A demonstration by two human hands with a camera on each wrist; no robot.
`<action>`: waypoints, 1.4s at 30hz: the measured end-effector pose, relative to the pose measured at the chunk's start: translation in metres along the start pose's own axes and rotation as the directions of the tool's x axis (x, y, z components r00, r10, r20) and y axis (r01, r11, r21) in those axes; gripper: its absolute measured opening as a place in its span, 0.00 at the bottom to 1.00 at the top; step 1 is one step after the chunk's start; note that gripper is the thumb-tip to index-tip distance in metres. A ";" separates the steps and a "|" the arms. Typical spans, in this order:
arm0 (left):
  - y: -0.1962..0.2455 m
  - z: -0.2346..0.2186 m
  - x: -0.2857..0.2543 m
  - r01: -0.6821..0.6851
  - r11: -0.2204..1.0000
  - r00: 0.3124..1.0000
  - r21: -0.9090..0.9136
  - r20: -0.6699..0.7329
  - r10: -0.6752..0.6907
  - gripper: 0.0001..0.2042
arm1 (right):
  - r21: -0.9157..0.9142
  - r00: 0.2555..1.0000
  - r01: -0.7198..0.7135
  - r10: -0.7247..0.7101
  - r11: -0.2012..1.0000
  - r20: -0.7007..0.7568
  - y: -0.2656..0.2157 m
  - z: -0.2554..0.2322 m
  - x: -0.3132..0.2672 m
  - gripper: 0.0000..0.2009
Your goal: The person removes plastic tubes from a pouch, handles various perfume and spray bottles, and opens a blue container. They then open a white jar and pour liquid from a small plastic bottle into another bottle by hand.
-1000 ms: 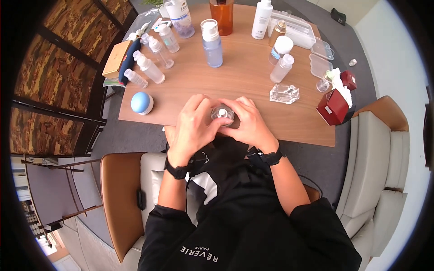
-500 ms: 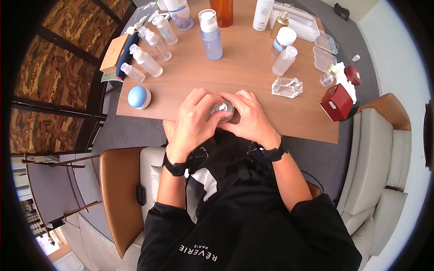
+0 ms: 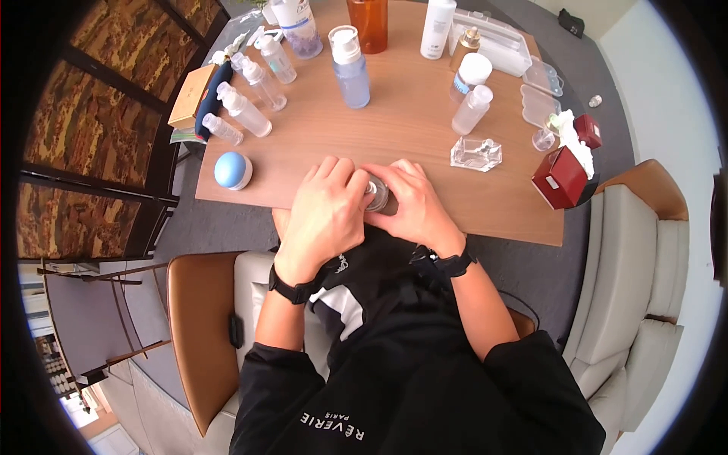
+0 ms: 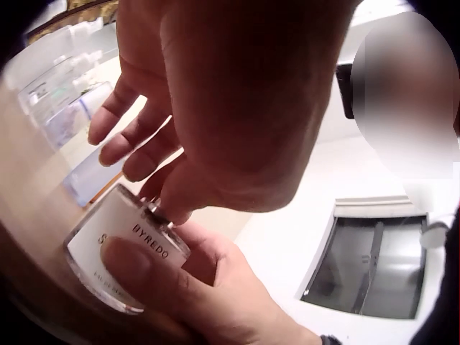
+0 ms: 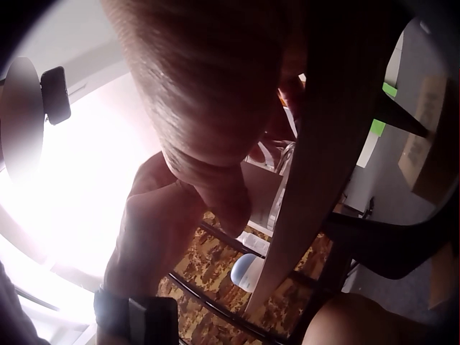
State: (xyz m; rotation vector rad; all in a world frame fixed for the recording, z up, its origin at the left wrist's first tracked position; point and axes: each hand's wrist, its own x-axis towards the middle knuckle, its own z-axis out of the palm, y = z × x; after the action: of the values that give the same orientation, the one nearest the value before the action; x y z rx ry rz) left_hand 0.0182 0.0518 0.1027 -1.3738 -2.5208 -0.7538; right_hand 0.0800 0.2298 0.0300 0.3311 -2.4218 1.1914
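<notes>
A clear glass perfume bottle (image 3: 378, 195) with a white label is held close to the table's near edge. My right hand (image 3: 412, 199) grips its body from the right. In the left wrist view, the right thumb presses across the label of the perfume bottle (image 4: 93, 262), and "BYREDO" is legible. My left hand (image 3: 327, 203) covers the bottle's left part in the head view. Its thumb and forefinger pinch the small metal neck piece (image 4: 156, 213) on top, while the other fingers spread apart. The right wrist view shows the bottle mostly hidden behind the right hand.
A clear faceted piece (image 3: 476, 154) lies right of the hands. Several pump and spray bottles stand left, including a frosted bottle (image 3: 244, 111), near a blue-capped jar (image 3: 233, 171). A blue bottle (image 3: 353, 82) stands ahead. The red tissue box (image 3: 559, 180) sits at the right edge.
The left hand has turned over the bottle's top; its thumb and forefinger have gone from around the glass shoulder to the neck piece. The right hand keeps its grip. The head view has shifted slightly.
</notes>
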 end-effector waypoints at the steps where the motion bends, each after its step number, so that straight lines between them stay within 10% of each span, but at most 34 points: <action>1: 0.003 -0.004 0.004 -0.049 0.992 0.997 0.115 0.057 0.042 0.10 | 0.015 1.000 0.004 -0.004 1.000 -0.016 0.000 0.001 0.000 0.35; 6: 0.000 -0.006 0.016 -0.186 0.957 0.958 0.223 0.259 0.125 0.09 | -0.013 1.000 0.015 -0.016 1.000 -0.016 0.002 0.002 -0.002 0.31; 15: -0.021 0.005 0.016 -0.242 0.968 0.945 -0.061 0.210 0.250 0.07 | -0.022 0.999 0.040 -0.040 0.999 0.004 0.003 0.000 -0.002 0.32; 42: -0.007 0.019 0.000 0.146 0.989 0.986 0.032 0.079 -0.148 0.11 | 0.009 0.996 -0.020 0.020 1.000 -0.092 -0.002 0.003 -0.003 0.34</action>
State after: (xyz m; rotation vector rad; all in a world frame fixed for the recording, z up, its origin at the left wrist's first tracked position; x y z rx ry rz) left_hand 0.0139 0.0582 0.0838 -1.2457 -2.7096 -0.7013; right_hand 0.0832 0.2262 0.0283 0.2494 -2.3474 1.1984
